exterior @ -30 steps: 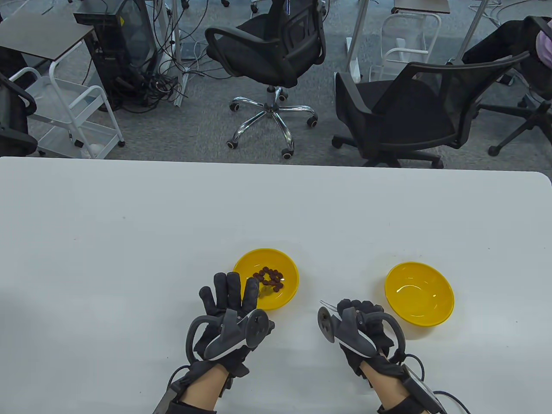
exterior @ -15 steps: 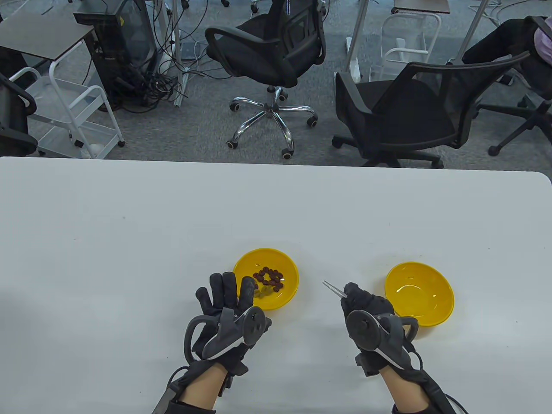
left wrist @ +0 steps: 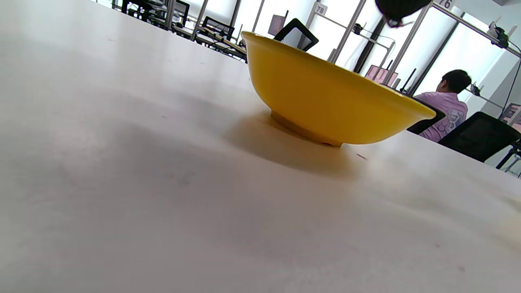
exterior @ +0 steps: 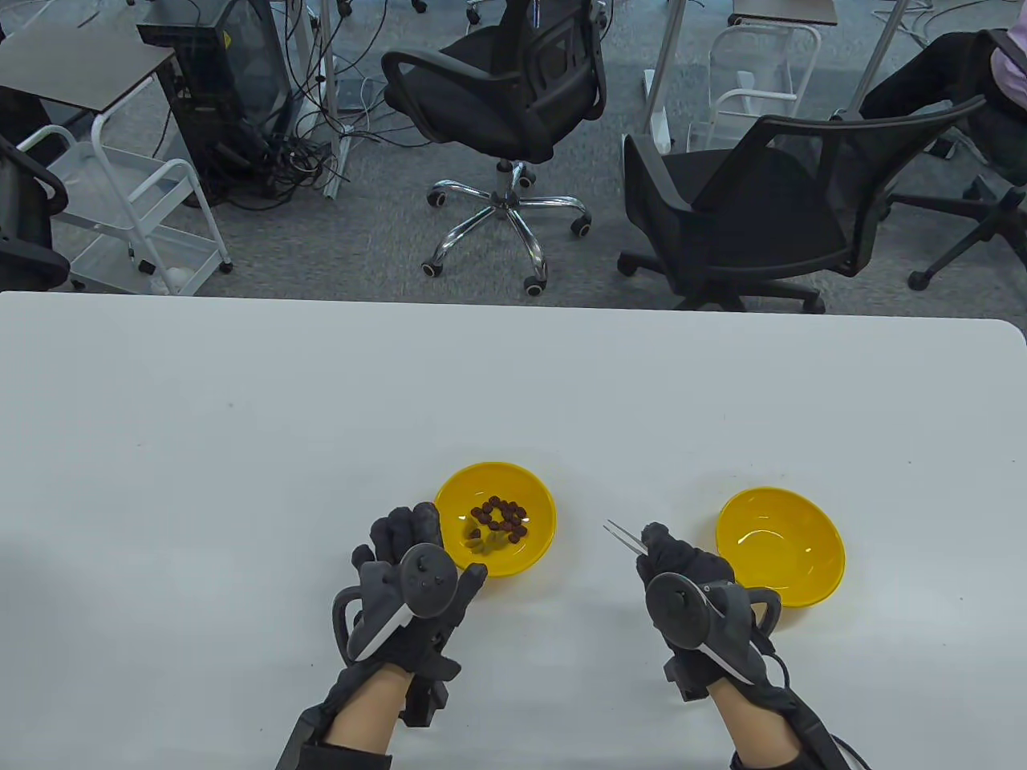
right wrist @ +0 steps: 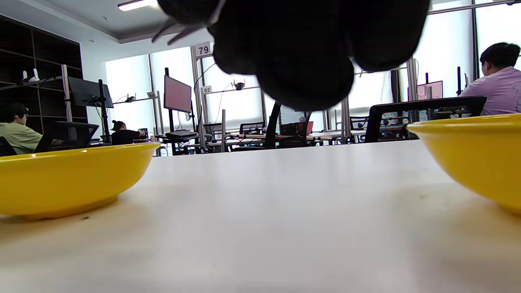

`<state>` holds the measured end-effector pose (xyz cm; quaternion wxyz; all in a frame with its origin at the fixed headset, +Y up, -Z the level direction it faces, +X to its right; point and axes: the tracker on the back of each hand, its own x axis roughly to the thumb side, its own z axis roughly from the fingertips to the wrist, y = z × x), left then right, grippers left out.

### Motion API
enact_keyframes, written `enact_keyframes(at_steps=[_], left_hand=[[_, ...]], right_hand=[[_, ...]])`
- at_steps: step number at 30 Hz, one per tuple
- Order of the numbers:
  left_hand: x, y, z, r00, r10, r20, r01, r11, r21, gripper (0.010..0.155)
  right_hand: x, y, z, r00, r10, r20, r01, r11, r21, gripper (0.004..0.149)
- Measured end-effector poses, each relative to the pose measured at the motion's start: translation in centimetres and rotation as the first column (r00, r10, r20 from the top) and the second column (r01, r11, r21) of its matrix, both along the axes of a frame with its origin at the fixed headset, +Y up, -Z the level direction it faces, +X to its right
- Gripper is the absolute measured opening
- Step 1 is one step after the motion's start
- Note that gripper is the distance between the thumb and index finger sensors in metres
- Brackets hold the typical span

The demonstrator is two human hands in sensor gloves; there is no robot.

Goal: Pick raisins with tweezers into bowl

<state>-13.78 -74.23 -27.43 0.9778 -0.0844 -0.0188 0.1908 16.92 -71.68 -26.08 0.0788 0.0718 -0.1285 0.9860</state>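
Note:
A yellow bowl [exterior: 539, 513] holds several dark raisins [exterior: 501, 516]. It also shows in the left wrist view [left wrist: 321, 106] and the right wrist view [right wrist: 69, 175]. A second yellow bowl [exterior: 780, 545], empty, sits to the right and shows in the right wrist view [right wrist: 476, 154]. My right hand [exterior: 670, 557] grips thin metal tweezers [exterior: 622, 536] between the two bowls. The tweezers' tips point up-left toward the raisin bowl and are visible at the top of the right wrist view [right wrist: 183, 30]. My left hand [exterior: 405, 525] sits at the raisin bowl's left rim with its fingers bent, holding nothing.
The white table [exterior: 321, 417] stretches wide to the left and far side. Its far edge borders office chairs [exterior: 497, 88] and carts on the floor. A fingertip [left wrist: 401, 10] hangs above the bowl in the left wrist view.
My right hand turned over and brought the tweezers up, pointing toward the raisin bowl. My left hand's spread fingers curled in and the hand shifted slightly left beside the bowl.

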Motion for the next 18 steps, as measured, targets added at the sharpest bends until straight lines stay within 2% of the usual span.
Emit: enact_keyframes(at_steps=[6, 13, 18], left_hand=[[-0.7, -0.5, -1.5, 0.997, 0.057, -0.058, -0.062, 0.995, -0.078, 0.087], [-0.7, -0.4, -3.1, 0.986, 0.090, -0.137, -0.108, 0.986, -0.124, 0.086], [-0.1, -0.2, -4.4, 0.979, 0.021, -0.201, -0.046, 0.991, -0.123, 0.086]], right_hand=[[0.0, 0.0, 0.0, 1.000, 0.017, -0.004, -0.017, 1.000, -0.023, 0.053], [-0.1, -0.1, -0.1, 1.000, 0.017, -0.011, -0.018, 0.999, -0.040, 0.054], [0.0, -0.1, -0.1, 1.000, 0.017, -0.007, -0.017, 0.999, -0.049, 0.055]])
